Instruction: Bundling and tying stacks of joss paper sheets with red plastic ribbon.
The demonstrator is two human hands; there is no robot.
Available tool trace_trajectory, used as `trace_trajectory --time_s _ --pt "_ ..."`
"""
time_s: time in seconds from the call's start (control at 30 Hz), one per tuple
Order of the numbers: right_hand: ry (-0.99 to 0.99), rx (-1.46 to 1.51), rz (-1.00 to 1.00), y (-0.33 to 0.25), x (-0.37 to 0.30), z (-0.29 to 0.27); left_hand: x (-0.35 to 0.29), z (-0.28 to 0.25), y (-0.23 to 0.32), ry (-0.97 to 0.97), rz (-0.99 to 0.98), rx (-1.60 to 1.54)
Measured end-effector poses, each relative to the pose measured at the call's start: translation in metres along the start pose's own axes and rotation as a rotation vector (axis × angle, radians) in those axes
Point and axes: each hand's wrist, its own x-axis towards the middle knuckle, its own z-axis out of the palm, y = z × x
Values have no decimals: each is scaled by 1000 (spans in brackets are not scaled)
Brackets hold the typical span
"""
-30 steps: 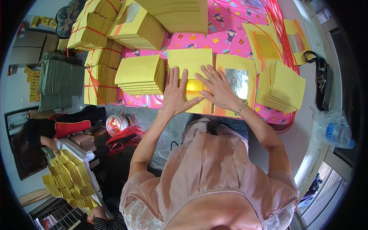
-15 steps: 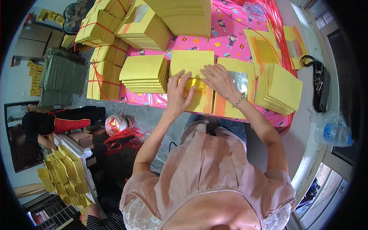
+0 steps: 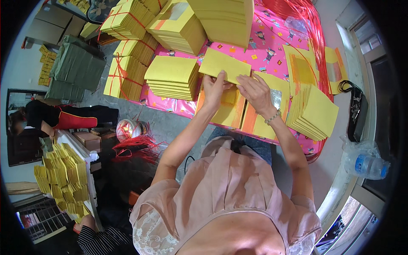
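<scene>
A folded yellow paper packet lies tilted between my hands. My left hand grips its near left edge, thumb on top and the other fingers partly hidden. At its near right corner, my right hand, with a beaded bracelet at the wrist, has its fingers together and closed on the edge. Just below lies a pile of yellow sheets with an orange band and gold patch. Beside it is another sheet pile with a silver patch, partly under my right hand. A stack of folded packets stands to the left.
More folded packets lean at the right on the pink patterned tablecloth. Red-tied bundles and tall stacks stand behind. Red strips hang at the far right. Other people work beside a table of yellow packets at left.
Earlier, the packet lay flat with my hands spread on it. Now its near edge is tilted and my fingers have closed on it. The whole view has shifted and turned slightly.
</scene>
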Motion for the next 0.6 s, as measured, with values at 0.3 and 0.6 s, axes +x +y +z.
trace_trajectory --time_s 0.3,0.6 --pt "1 494 544 0 76 -4 -15 -25 81 48 247 117" --pt "-241 1077 694 -29 149 97 5 -116 132 227 278 317"
